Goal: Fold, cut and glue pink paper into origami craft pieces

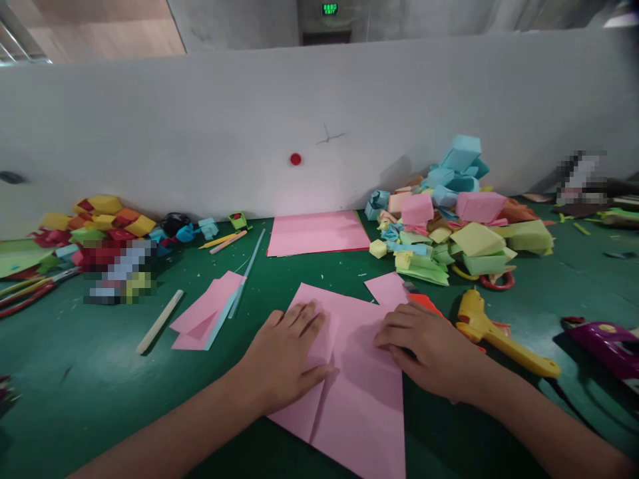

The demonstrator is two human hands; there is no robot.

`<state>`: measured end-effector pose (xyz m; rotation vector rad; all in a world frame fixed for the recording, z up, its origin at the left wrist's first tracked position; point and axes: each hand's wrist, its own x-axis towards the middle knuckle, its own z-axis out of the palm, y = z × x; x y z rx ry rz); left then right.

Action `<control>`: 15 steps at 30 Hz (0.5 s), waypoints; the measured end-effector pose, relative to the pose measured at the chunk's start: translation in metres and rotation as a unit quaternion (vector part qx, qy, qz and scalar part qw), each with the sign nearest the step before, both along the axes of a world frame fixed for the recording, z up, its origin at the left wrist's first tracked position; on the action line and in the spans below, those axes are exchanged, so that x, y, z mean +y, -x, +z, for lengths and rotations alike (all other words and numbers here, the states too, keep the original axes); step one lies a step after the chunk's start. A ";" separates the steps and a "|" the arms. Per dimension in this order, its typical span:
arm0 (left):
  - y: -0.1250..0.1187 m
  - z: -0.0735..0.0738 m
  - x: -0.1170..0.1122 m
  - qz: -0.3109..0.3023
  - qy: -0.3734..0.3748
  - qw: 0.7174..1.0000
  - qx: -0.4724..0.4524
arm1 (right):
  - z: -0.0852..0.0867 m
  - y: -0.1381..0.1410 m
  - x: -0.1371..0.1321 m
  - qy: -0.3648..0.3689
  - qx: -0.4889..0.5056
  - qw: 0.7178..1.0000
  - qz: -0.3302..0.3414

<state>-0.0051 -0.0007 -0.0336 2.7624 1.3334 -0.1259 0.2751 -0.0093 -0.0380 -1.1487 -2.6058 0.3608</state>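
A large pink paper sheet [359, 392] lies on the green mat [100, 372] in front of me, partly folded with a crease running down its middle. My left hand [287, 356] lies flat on its left half, fingers stretched out and pressing the fold. On the sheet's right edge my right hand [426, 346] rests with fingers spread, pressing the paper down. Neither hand holds anything.
A yellow glue gun [494, 336] and an orange cutter [424, 305] lie just right of my right hand. Pink offcuts [207, 313], a wooden stick [160, 321], a pink paper stack [317, 233] and heaps of folded coloured paper [449, 226] [100, 219] surround the sheet. Grey wall [200, 133] behind.
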 end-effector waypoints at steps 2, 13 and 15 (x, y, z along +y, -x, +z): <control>0.000 0.003 -0.002 0.013 -0.006 1.000 0.004 | -0.001 0.000 0.001 0.010 -0.009 1.000 -0.006; 0.001 0.022 -0.005 -0.155 0.065 0.984 -0.062 | -0.009 -0.004 0.005 -0.018 -0.042 0.996 -0.071; -0.001 0.020 -0.007 -0.188 0.100 0.974 -0.082 | -0.013 -0.005 0.005 -0.021 -0.045 0.996 -0.080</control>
